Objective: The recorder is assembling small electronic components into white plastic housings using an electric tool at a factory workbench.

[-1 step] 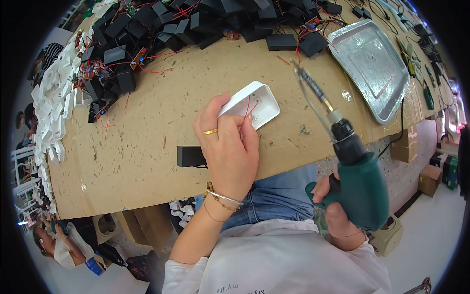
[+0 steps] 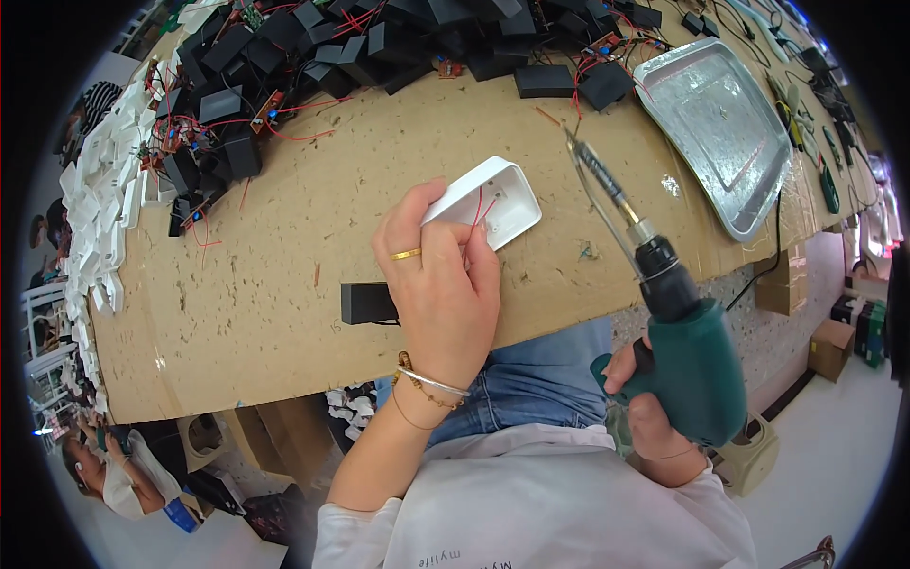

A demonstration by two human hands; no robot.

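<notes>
My left hand (image 2: 438, 284) is closed around a white open-topped plastic case (image 2: 515, 211), held tilted just above the table. Thin red wires (image 2: 481, 204) stick up inside the case beside my fingertips. Below that hand a black box (image 2: 368, 303) lies on the table, partly covered by it, with a black cable at its edge. My right hand (image 2: 654, 417) grips a green soldering gun (image 2: 700, 375) by its handle. Its thin metal tip and curved feed tube point up and away, over the table to the right of the case and apart from it.
Black boxes (image 2: 408, 43) with red wires and small circuit boards are heaped along the far edge. White plastic cases (image 2: 95, 228) pile up at the left. A metal tray (image 2: 770, 190) lies at the right, beside hand tools (image 2: 828, 180). Another person (image 2: 123, 465) is at lower left.
The soldering gun has shifted very slightly to the left in my right hand. My left hand and the white case have stayed nearly still.
</notes>
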